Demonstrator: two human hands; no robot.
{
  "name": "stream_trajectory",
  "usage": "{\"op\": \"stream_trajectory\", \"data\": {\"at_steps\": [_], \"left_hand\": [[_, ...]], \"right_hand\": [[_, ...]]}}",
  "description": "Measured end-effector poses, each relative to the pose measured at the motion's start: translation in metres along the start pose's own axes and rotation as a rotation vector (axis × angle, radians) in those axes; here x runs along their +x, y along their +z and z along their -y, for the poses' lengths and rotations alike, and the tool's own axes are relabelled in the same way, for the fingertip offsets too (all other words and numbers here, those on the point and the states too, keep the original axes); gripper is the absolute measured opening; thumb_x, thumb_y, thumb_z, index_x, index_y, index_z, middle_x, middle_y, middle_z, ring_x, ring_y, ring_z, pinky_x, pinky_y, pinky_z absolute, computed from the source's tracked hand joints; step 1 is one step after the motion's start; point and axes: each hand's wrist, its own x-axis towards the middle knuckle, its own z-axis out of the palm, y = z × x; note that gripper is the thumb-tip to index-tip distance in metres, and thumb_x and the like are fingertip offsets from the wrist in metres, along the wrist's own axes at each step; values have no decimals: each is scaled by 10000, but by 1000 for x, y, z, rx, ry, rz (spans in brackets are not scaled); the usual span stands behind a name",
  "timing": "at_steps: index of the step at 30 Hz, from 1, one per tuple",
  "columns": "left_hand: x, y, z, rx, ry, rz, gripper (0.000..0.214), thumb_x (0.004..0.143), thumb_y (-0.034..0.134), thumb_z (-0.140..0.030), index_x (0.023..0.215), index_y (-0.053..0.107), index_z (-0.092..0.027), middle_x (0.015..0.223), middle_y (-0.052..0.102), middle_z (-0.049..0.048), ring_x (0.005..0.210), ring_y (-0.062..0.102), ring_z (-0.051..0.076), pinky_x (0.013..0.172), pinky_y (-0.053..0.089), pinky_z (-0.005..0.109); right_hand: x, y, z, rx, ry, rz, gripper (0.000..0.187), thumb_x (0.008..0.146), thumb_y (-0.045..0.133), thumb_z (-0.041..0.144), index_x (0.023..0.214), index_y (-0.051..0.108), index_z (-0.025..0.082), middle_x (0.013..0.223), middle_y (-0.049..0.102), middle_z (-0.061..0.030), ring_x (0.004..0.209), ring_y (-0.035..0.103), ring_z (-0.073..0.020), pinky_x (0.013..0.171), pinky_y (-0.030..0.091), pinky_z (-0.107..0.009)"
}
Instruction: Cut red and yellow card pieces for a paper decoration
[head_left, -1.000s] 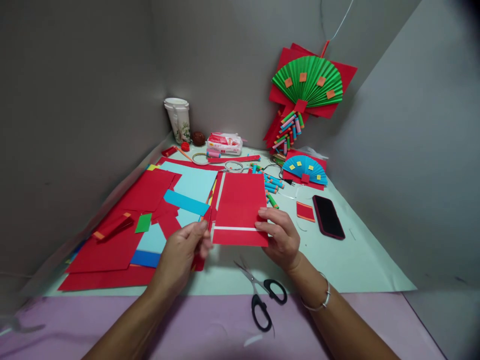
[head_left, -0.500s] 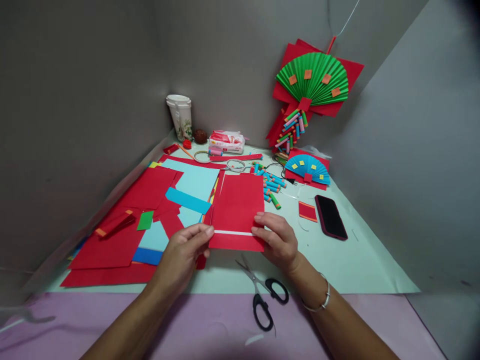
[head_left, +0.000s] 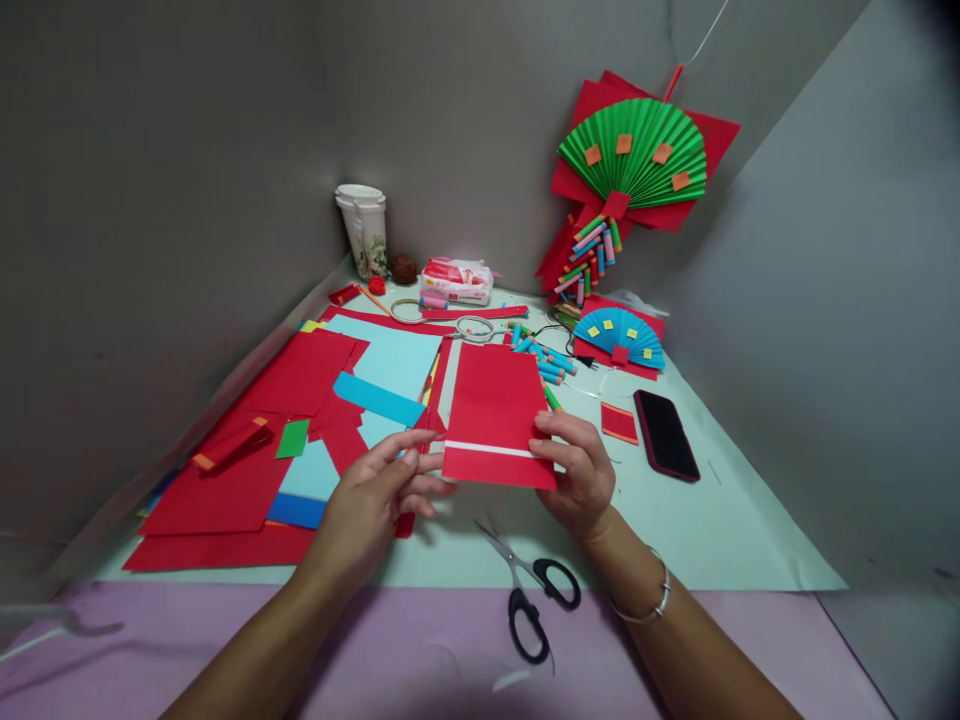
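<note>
My right hand [head_left: 581, 465] grips a sheet of red paper [head_left: 491, 400] by its lower right side, thumb and fingers pinched over the edge. A white strip [head_left: 487, 448] runs across the paper near its bottom. At the paper's lower left corner is my left hand [head_left: 386, 475], its fingers apart and holding nothing; whether a fingertip touches the edge I cannot tell. Black-handled scissors [head_left: 517, 570] lie below the paper with their blades parted.
Red card sheets [head_left: 217, 490] and a blue strip [head_left: 379, 397] cover the left side. Rolled paper tubes [head_left: 551, 370], a phone [head_left: 666, 435], a blue paper fan [head_left: 621, 335] and tape rolls [head_left: 475, 328] lie further back. A green fan decoration [head_left: 637, 150] hangs at the back; a cup [head_left: 364, 230] stands left.
My left hand has let go of the red paper, its fingers spreading. My right hand has carried the paper slightly right and tilted it.
</note>
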Motion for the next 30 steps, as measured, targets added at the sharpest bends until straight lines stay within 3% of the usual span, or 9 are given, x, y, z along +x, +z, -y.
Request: {"op": "stream_trajectory", "data": {"at_steps": [7, 11, 13, 16, 23, 25, 26, 28, 30], "left_hand": [[-3, 0, 1, 38, 13, 59, 258, 840, 584, -192, 1097, 596, -176, 1119, 725, 116, 812, 733, 202, 564, 524, 233], [-1, 2, 4, 83, 14, 72, 186, 857, 603, -255, 1017, 612, -161, 1140, 720, 126, 809, 737, 212, 578, 537, 249], [-1, 2, 6, 109, -3, 105, 193, 867, 603, -295, 1008, 620, -163, 1075, 740, 119, 796, 737, 213, 585, 543, 257], [0, 2, 9, 186, -16, 155, 237, 869, 609, -372, 986, 638, -167, 786, 757, 70, 632, 711, 178, 531, 516, 236], [-1, 2, 11, 378, 20, 89, 336, 845, 628, -436, 1072, 696, -198, 370, 504, -77, 300, 414, 75, 359, 305, 170], [-3, 4, 10, 343, 53, 117, 415, 800, 692, -392, 1176, 663, -219, 524, 645, -29, 421, 560, 109, 409, 384, 183], [-3, 6, 10, 305, 62, 147, 499, 769, 725, -367, 1240, 625, -234, 717, 734, 25, 548, 651, 149, 452, 443, 207], [-4, 8, 10, 248, 56, 189, 587, 733, 756, -349, 1286, 587, -245, 1111, 727, 121, 766, 722, 226, 521, 514, 265], [-3, 8, 10, 262, 33, 189, 463, 754, 731, -392, 1171, 658, -207, 1163, 708, 150, 735, 727, 231, 514, 518, 279]], "right_hand": [[8, -5, -5, -81, 82, -86, 161, 871, 676, 237, 1020, 621, 262, 1010, 648, -73, 966, 660, -259, 814, 578, -439], [8, -5, -6, -86, 77, -92, 155, 868, 674, 221, 1010, 619, 254, 996, 644, -72, 951, 658, -254, 807, 575, -431], [8, -5, -6, -81, 78, -90, 150, 871, 671, 224, 1007, 616, 254, 996, 644, -72, 947, 660, -253, 798, 577, -430], [8, -5, -6, -89, 80, -81, 136, 880, 658, 234, 1004, 613, 263, 995, 646, -69, 942, 663, -253, 789, 579, -432], [11, -6, -6, -68, 70, -71, 169, 854, 665, 188, 1003, 621, 253, 994, 661, -76, 939, 661, -253, 793, 569, -426], [10, -6, -7, -62, 82, -52, 167, 854, 665, 193, 1002, 620, 258, 989, 667, -73, 936, 662, -253, 789, 568, -422], [9, -6, -8, -60, 87, -41, 163, 856, 661, 197, 1001, 620, 260, 987, 669, -71, 935, 663, -252, 788, 568, -421], [9, -6, -9, -57, 91, -25, 156, 859, 656, 201, 1000, 620, 258, 987, 673, -72, 939, 662, -252, 792, 567, -419], [12, -6, -9, -52, 96, -16, 155, 856, 656, 196, 995, 618, 253, 992, 674, -76, 942, 659, -253, 797, 563, -421]]}}
